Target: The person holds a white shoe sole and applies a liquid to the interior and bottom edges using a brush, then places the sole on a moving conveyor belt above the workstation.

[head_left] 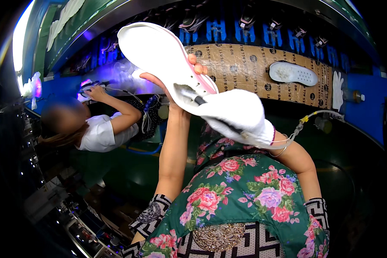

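My left hand (167,88) grips a large white shoe sole (152,45) with a pink inner edge, holding it up tilted. Its thumb and fingers wrap the sole's two sides. My right hand (241,109) wears a white knitted glove and is closed around a brush (186,92). The dark bristles touch or lie very close to the sole near its lower right part. A clear tube (294,132) with a yellow fitting runs beside the right wrist. Most of the brush handle is hidden by the glove.
Behind lies a cardboard-covered bench (236,71) bearing another white sole (293,74). White gloves (337,90) and a bottle (354,95) are at its right end. Farther back, shoes stand among blue holders (216,31). A co-worker (101,133) sits at the left.
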The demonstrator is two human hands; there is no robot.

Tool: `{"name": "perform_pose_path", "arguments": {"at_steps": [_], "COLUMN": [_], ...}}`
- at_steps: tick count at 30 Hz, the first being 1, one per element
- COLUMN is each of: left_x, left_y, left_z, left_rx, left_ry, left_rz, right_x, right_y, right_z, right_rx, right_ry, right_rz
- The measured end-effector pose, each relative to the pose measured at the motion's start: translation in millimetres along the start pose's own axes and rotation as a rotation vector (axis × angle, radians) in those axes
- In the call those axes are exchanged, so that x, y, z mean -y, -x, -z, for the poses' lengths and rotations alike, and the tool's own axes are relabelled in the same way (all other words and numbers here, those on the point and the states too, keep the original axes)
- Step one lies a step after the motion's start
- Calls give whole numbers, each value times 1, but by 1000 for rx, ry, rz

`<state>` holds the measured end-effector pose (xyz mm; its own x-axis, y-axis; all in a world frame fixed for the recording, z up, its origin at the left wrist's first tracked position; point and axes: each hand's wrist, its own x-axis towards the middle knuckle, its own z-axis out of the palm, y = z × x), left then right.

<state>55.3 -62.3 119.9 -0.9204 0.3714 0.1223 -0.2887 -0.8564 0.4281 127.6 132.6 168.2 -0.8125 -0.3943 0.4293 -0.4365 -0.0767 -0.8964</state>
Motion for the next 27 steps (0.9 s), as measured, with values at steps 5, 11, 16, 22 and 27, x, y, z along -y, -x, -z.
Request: {"name": "perform_pose_path", "arguments": {"at_steps": [5, 11, 16, 22, 27], "left_x": [-5, -8, -20, -14, -16], "left_y": [2, -6, -4, -13, -16], "left_z": [-1, 2, 8, -6, -7], "left_rx": [31, 97, 140, 22, 28], "left_ry": [102, 47, 89, -121, -211], "left_rz": [17, 124, 182, 279, 380], "right_x": [3, -6, 1, -3, -9], "right_y": [0, 5, 0, 6, 5], "right_z": [4, -4, 4, -2, 1], "right_rx": [81, 12, 2, 132, 80], "right_ry": [-273, 111, 7, 196, 53], "right_rz": [-199, -40, 137, 102, 276]}}
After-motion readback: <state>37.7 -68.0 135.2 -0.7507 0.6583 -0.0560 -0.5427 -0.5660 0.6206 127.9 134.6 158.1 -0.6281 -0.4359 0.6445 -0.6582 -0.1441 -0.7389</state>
